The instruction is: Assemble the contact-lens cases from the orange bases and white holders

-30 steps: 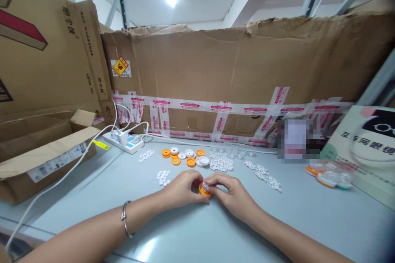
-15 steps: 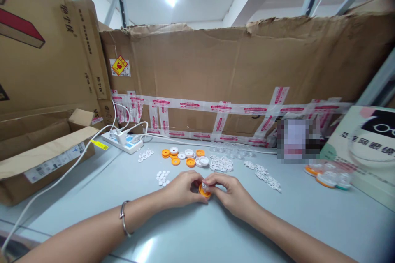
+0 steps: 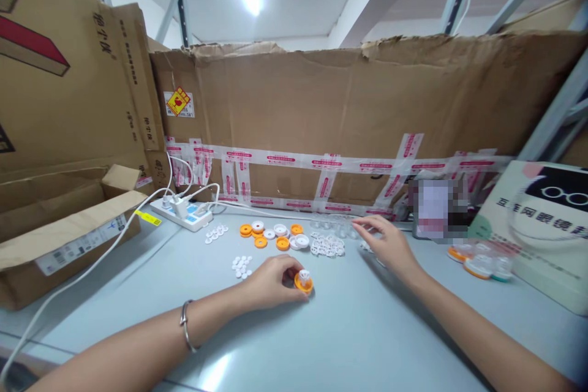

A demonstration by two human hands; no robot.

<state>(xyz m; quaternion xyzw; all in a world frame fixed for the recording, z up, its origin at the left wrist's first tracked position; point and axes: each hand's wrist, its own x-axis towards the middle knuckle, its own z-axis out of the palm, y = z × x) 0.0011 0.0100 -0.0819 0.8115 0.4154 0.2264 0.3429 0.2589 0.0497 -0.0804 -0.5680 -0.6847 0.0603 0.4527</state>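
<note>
At lower centre, my left hand (image 3: pixel 277 282) has the orange piece (image 3: pixel 304 290); up and right of it, my right hand (image 3: pixel 388 245) is at the clear cups (image 3: pixel 340 229)

Nearest to me, my left thumb and fingers pinch the orange piece around its rim, just above the bottom middle of the frame. It is round and sits with its open side up, so no long axis shows across it; a whitish insert (image 3: pixel 304 275) stands upright from its middle. Whether it rests on the table or is slightly raised, I cannot tell.

Farther off, right of centre, my right thumb and forefinger are close together at the right end of the clear cups. I cannot tell whether they grip one. From those fingertips, the orange piece lies down and to the left, well apart; my left hand is nearer to it.

Between the two, nearer the cups, lie white openwork discs (image 3: pixel 327 245). Behind the cups, across mid-frame, stands the cardboard wall (image 3: pixel 294 98).
</note>
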